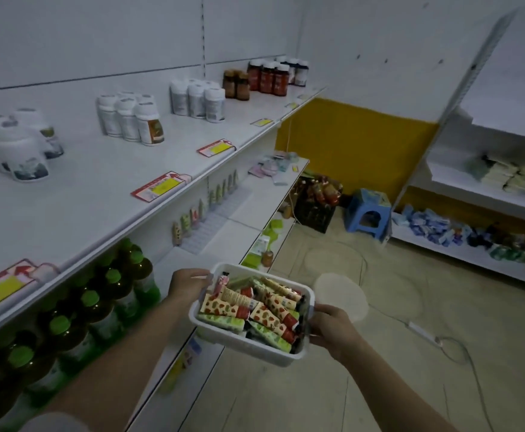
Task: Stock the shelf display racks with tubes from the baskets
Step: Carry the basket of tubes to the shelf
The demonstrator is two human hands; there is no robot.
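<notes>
White plastic basket (223,333) of tubes (256,304) is hanging level beside the shelf racks (205,226); left hand (187,283) is gripping its far rim; right hand (332,328) is clasping its near end.

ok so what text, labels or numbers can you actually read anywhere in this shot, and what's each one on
None can be read.
Shelf-edge price tags: red and yellow with a red arrow, print too blurred.
White bottles: labels too small.
Dark red bottles: labels unreadable.
Tubes in the white basket, gripped by left hand and right hand: patterned, no legible wording.
</notes>
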